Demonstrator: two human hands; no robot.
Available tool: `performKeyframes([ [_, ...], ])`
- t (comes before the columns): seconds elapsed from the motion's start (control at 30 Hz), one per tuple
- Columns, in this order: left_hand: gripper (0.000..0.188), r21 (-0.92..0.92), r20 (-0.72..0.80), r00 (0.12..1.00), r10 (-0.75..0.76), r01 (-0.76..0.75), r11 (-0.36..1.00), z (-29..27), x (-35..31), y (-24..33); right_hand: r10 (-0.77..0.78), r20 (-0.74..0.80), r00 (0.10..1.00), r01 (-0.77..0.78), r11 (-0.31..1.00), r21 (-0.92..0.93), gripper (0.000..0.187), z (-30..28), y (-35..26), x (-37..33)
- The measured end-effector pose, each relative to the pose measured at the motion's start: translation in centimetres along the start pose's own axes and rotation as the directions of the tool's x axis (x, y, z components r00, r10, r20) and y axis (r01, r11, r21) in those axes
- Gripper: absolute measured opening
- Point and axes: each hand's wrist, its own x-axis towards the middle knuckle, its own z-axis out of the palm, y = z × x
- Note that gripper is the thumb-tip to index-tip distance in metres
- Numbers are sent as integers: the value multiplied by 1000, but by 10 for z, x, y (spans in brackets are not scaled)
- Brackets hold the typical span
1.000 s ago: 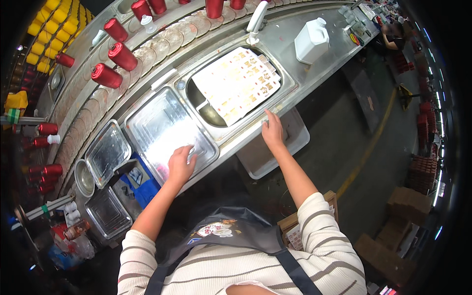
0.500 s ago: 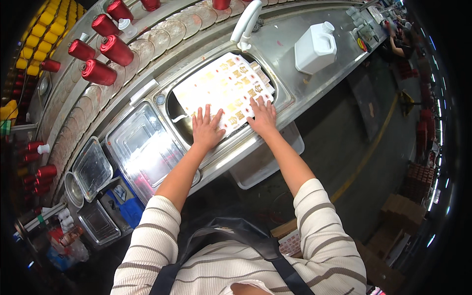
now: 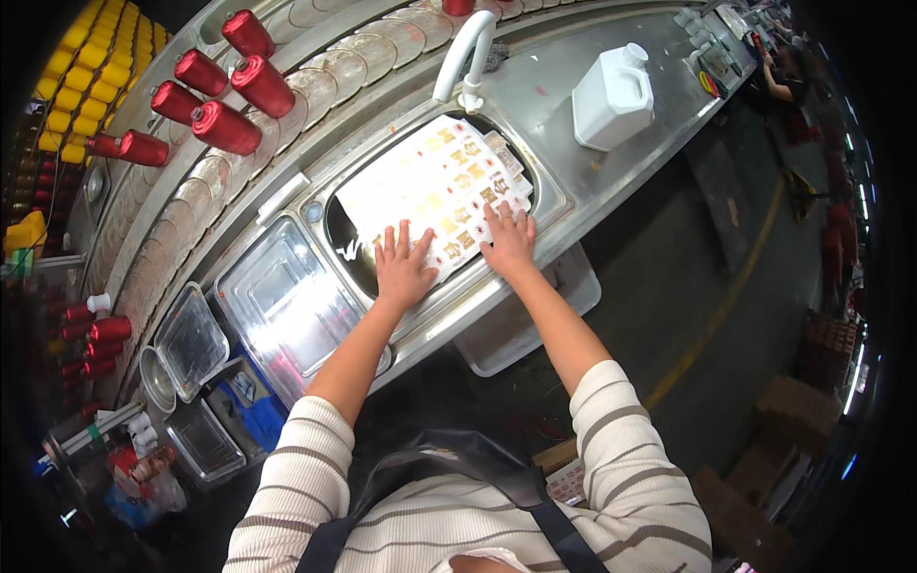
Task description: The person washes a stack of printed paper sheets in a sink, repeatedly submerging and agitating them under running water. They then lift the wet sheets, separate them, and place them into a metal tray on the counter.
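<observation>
A white sheet printed with gold and small red marks lies across the metal sink basin. My left hand rests on its near left part with fingers spread. Over its near right corner lies my right hand, fingers apart and stretched out. Neither hand grips anything. At the sheet's right edge, more layered strips show beneath it. A thin white curl of material sits by the sheet's left corner. What lies under the sheet in the basin is mostly hidden.
A white curved faucet rises behind the sink. To the right stands a white jug. A clear-lidded tray is at the left. Red bottles stand on a disc conveyor beyond. A person is at the far right.
The view has shifted slightly, so the bottles and trays sit a little differently in the picture. Both hands stay on the sheet, with only slight finger movement.
</observation>
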Motion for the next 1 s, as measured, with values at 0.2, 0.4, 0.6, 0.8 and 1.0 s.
performKeyframes([
  [0.2, 75, 1, 8, 1000, -16, 16, 1000, 0, 0, 1, -7, 16, 1000, 7, 1000, -2, 74, 4, 3, 2],
  [0.4, 69, -5, 43, 999, -1, 2, 1000, -7, -1, 4, -31, 1, 1000, 31, 999, -20, 75, 1, 4, 2],
  [0.6, 70, -10, 8, 1000, -9, 9, 1000, -3, -2, -2, -6, 43, 999, 7, 1000, -19, 70, -4, -2, 0],
  [0.8, 69, -10, -1, 1000, -13, 13, 1000, -2, -2, -6, -35, 22, 999, 35, 998, -42, 70, -4, 0, -1],
  [1.0, 69, -18, -61, 997, -37, 36, 999, -3, -5, -11, -89, -61, 994, 87, 995, -42, 70, 3, 1, -7],
])
